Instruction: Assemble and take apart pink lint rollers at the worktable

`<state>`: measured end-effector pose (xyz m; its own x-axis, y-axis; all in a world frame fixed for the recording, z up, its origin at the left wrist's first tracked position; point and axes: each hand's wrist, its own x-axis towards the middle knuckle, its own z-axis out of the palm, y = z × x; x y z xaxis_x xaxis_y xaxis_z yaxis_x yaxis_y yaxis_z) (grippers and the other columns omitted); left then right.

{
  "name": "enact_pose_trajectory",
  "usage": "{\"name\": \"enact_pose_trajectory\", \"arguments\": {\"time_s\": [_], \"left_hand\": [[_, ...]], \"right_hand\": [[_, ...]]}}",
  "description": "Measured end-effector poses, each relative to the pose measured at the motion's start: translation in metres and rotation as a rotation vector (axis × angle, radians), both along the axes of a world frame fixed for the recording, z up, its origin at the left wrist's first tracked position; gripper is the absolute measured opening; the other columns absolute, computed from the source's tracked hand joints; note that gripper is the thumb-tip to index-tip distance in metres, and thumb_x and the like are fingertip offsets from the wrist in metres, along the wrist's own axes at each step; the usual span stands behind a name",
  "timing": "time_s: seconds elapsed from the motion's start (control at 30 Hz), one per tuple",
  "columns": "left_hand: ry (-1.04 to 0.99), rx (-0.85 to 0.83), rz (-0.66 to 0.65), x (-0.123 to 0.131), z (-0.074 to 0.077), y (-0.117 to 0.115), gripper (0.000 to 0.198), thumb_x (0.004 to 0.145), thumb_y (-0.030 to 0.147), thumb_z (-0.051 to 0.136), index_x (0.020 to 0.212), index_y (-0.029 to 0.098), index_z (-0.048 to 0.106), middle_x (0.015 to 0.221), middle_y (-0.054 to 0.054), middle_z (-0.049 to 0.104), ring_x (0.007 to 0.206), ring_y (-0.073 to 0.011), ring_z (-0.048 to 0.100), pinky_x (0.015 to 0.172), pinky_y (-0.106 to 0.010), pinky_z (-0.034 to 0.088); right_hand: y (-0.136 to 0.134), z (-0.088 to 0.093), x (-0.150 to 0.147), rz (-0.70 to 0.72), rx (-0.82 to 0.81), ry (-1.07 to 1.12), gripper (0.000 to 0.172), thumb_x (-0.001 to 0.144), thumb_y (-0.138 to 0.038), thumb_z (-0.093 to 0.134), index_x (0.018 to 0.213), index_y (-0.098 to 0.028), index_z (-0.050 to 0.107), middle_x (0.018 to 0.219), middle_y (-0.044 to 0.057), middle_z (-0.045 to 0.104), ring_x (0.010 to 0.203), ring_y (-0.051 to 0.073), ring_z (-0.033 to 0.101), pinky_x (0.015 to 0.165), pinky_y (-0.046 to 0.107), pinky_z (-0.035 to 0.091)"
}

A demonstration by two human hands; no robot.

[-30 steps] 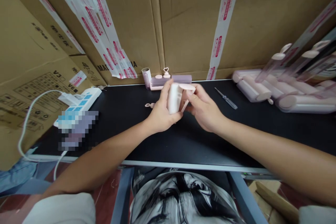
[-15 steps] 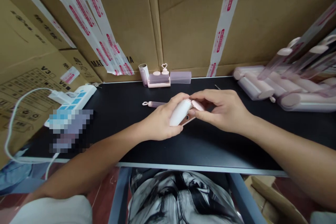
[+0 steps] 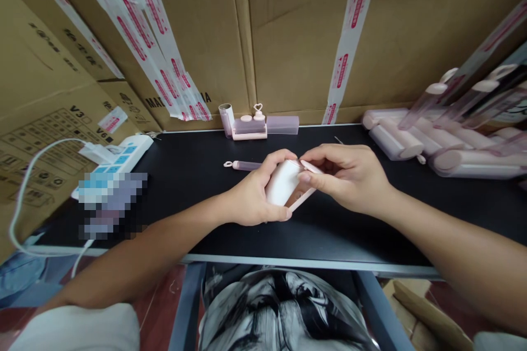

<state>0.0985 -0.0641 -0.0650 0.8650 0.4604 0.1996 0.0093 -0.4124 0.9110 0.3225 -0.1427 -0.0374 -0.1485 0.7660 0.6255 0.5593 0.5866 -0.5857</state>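
Observation:
My left hand [image 3: 253, 197] is wrapped round a white roller [image 3: 282, 182] that sits in a pink frame, held just above the black table [image 3: 185, 175]. My right hand [image 3: 349, 175] pinches the pink end cap and frame [image 3: 307, 167] at the roller's right end, fingers closed on it. Both hands meet over the middle of the table. A thin pink handle stick with a ring end [image 3: 242, 165] lies on the table just left of my left thumb.
A pink holder with small parts [image 3: 251, 123] stands at the back edge. Several finished pink rollers [image 3: 432, 148] are piled at the right. A white power strip with cable [image 3: 119, 156] lies at the left. Taped cardboard boxes [image 3: 288, 33] wall the back and left.
The roller has gone from upright to lying tilted and lower over the table. My right hand shifted from its side to pinching the pink cap end.

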Motion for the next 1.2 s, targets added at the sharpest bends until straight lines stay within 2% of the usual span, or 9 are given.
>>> {"name": "enact_pose_trajectory", "arguments": {"time_s": [0.1,0.3,0.53,0.7,0.83,0.93,1.0,1.1,1.2], "left_hand": [[-0.042,0.004,-0.017,0.0,-0.001,0.001,0.092,0.071,0.026,0.085,0.146,0.034,0.032,0.125,-0.005,0.055,0.096,-0.0196,0.062,0.073,-0.03,0.054],[-0.106,0.204,-0.047,-0.002,-0.002,-0.001,0.088,0.074,0.026,0.082,0.148,0.033,0.033,0.139,-0.008,0.054,0.118,-0.0273,0.061,0.099,-0.044,0.054],[-0.102,0.486,0.016,-0.004,-0.006,0.0,0.1,0.083,0.024,0.074,0.164,0.036,0.018,0.163,-0.01,0.043,0.139,-0.0321,0.055,0.12,-0.051,0.043],[-0.097,0.551,0.09,-0.008,-0.008,0.009,0.109,0.083,0.024,0.073,0.169,0.036,0.006,0.168,-0.01,0.037,0.141,-0.0336,0.054,0.12,-0.052,0.043],[-0.085,0.455,0.12,-0.01,-0.009,0.013,0.111,0.082,0.027,0.076,0.168,0.036,0.007,0.166,-0.011,0.04,0.139,-0.0354,0.054,0.117,-0.054,0.046],[-0.122,0.277,0.126,-0.009,-0.008,0.012,0.11,0.083,0.034,0.079,0.168,0.036,0.01,0.167,-0.012,0.036,0.142,-0.0368,0.05,0.116,-0.053,0.047],[-0.145,0.124,0.114,-0.009,-0.005,0.012,0.11,0.083,0.039,0.081,0.167,0.037,0.011,0.165,-0.012,0.038,0.14,-0.0364,0.053,0.108,-0.049,0.054],[-0.128,-0.107,0.092,-0.009,-0.002,0.014,0.113,0.08,0.043,0.084,0.165,0.038,0.01,0.153,-0.014,0.05,0.122,-0.033,0.064,0.085,-0.04,0.062],[-0.087,-0.261,0.052,-0.011,0.0,0.018,0.1,0.074,0.042,0.089,0.154,0.03,0.031,0.125,-0.01,0.064,0.096,-0.0247,0.069,0.072,-0.033,0.058]], "right_hand": [[0.0,0.0,0.0,-0.005,-0.029,0.015,0.023,0.09,-0.04,0.079,0.09,-0.017,0.076,0.07,0.0,0.069,0.056,0.01,0.054,0.052,0.024,0.041],[-0.001,0.0,0.001,-0.007,-0.04,0.046,0.024,0.09,-0.042,0.079,0.091,-0.017,0.077,0.071,0.001,0.07,0.057,0.011,0.056,0.051,0.025,0.042],[0.002,-0.002,0.005,0.043,0.043,0.071,0.031,0.082,-0.042,0.088,0.099,-0.019,0.078,0.082,0.004,0.074,0.066,0.014,0.062,0.057,0.026,0.048],[0.011,-0.015,0.007,0.184,-0.074,0.324,0.043,0.08,-0.037,0.09,0.117,-0.023,0.073,0.1,0.005,0.075,0.081,0.018,0.071,0.071,0.028,0.06],[0.017,-0.025,0.005,0.261,-0.235,0.392,0.055,0.082,-0.04,0.088,0.13,-0.023,0.066,0.111,0.008,0.076,0.095,0.022,0.075,0.084,0.034,0.064],[0.02,-0.029,0.002,0.317,-0.303,0.387,0.06,0.087,-0.042,0.083,0.139,-0.023,0.059,0.121,0.01,0.074,0.104,0.024,0.074,0.088,0.036,0.064],[0.021,-0.033,-0.001,0.355,-0.322,0.387,0.063,0.091,-0.043,0.079,0.145,-0.024,0.053,0.128,0.012,0.07,0.11,0.025,0.073,0.089,0.037,0.063],[0.023,-0.04,-0.003,0.382,-0.337,0.382,0.076,0.091,-0.047,0.078,0.155,-0.027,0.042,0.141,0.016,0.063,0.117,0.027,0.07,0.092,0.04,0.062],[0.024,-0.044,0.0,0.404,-0.335,0.357,0.082,0.09,-0.051,0.078,0.159,-0.031,0.038,0.148,0.014,0.058,0.124,0.027,0.066,0.099,0.041,0.059]]}}
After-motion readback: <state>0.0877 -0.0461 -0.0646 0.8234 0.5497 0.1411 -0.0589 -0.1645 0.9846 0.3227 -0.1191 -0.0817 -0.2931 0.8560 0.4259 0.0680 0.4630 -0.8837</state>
